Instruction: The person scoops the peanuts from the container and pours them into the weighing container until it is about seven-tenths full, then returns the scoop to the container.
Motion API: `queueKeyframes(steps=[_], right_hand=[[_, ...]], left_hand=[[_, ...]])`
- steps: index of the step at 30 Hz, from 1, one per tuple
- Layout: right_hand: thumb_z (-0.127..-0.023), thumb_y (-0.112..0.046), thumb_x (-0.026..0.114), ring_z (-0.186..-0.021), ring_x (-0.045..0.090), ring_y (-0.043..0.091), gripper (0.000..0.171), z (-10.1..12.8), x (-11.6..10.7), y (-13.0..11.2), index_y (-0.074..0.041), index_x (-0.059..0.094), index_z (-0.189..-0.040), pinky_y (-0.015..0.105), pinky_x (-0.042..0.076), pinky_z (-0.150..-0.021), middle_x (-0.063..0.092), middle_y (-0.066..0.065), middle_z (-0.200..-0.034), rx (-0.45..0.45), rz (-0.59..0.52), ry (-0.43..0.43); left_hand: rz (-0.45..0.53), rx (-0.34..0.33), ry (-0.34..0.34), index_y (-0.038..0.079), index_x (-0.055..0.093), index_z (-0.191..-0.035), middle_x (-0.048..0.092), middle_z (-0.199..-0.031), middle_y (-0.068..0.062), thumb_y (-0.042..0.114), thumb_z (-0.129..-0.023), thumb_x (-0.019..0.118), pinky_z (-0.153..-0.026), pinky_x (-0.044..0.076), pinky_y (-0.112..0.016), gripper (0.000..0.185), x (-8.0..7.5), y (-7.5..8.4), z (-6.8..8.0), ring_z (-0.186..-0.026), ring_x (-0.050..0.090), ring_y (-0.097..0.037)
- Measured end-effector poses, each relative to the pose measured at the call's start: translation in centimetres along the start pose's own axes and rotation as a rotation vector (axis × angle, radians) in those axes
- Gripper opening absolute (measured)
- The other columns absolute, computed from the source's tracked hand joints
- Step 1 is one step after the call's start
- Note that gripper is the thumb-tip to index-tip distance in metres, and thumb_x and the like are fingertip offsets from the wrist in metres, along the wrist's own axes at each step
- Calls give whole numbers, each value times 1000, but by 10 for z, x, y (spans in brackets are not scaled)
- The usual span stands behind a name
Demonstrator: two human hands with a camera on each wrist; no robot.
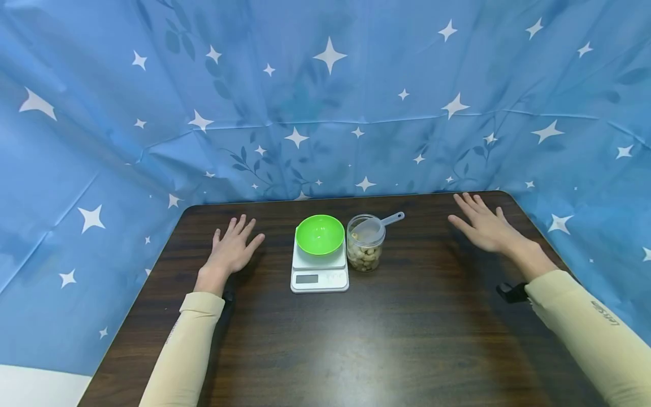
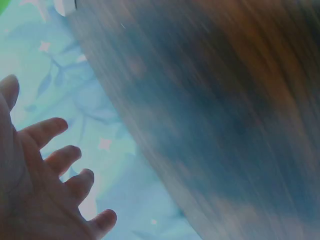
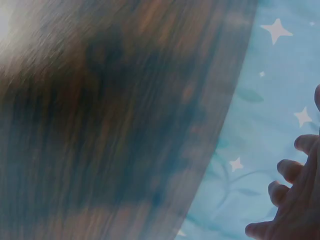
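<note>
Fingers of both the left hand [image 1: 231, 249] and the right hand [image 1: 483, 226] lie straight and spread, holding nothing, over the dark wooden bench [image 1: 356, 339]. Between them, well apart from either, a white scale [image 1: 319, 274] carries a green bowl [image 1: 320, 234]. Just beside it stands a clear jar [image 1: 364, 251] of nuts with a scoop [image 1: 378, 223] on top.

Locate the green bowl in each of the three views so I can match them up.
Head: the green bowl sits on the white scale, centre of the table.
Left wrist: only a green sliver at the top-left corner, probably the bowl.
Right wrist: not in it.
Shared landmark: the dark wooden table against the blue starred cloth.
</note>
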State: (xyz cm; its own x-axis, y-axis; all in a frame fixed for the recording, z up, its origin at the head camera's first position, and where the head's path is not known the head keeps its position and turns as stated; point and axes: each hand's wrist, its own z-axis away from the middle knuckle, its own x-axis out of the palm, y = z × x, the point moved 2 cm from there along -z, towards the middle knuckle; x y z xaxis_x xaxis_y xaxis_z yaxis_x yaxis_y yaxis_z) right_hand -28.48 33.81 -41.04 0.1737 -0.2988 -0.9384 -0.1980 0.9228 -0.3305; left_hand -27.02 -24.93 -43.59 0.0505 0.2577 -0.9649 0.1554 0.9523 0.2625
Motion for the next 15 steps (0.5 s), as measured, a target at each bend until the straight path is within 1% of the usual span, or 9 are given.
queueKeyframes(steps=[2, 7, 11, 15], right_hand=[[-109, -58, 28, -152, -7, 48, 82, 0, -1, -6, -4, 1, -164, 78, -7, -108, -4, 27, -167, -15, -27, 8], [-110, -55, 30, -152, -2, 48, 79, 0, -3, -22, -3, 4, -164, 78, -3, -109, 2, 28, -167, -61, -62, 28], [-110, -54, 33, -153, 3, 47, 78, -1, -5, -35, -4, 7, -165, 77, 1, -109, 7, 29, -167, -94, -75, 40], [-111, -52, 34, -154, 2, 44, 76, -1, -7, -47, -4, 10, -165, 76, 3, -111, 8, 27, -167, -122, -103, 44]], left_hand=[[4, 10, 13, 8, 28, -163, 14, -169, -19, 58, -108, 31, -116, 3, -69, 74, 1, 6, -2, -155, 4, -39], [26, 43, 61, 8, 33, -161, 19, -168, -18, 60, -108, 31, -117, 8, -67, 74, 1, 23, -4, -155, 9, -38], [52, 79, 111, 7, 38, -159, 26, -166, -19, 58, -108, 35, -117, 11, -66, 72, -2, 36, -5, -154, 16, -39], [68, 117, 140, 8, 40, -158, 30, -164, -20, 58, -107, 38, -117, 14, -64, 71, -5, 46, -6, -152, 22, -39]])
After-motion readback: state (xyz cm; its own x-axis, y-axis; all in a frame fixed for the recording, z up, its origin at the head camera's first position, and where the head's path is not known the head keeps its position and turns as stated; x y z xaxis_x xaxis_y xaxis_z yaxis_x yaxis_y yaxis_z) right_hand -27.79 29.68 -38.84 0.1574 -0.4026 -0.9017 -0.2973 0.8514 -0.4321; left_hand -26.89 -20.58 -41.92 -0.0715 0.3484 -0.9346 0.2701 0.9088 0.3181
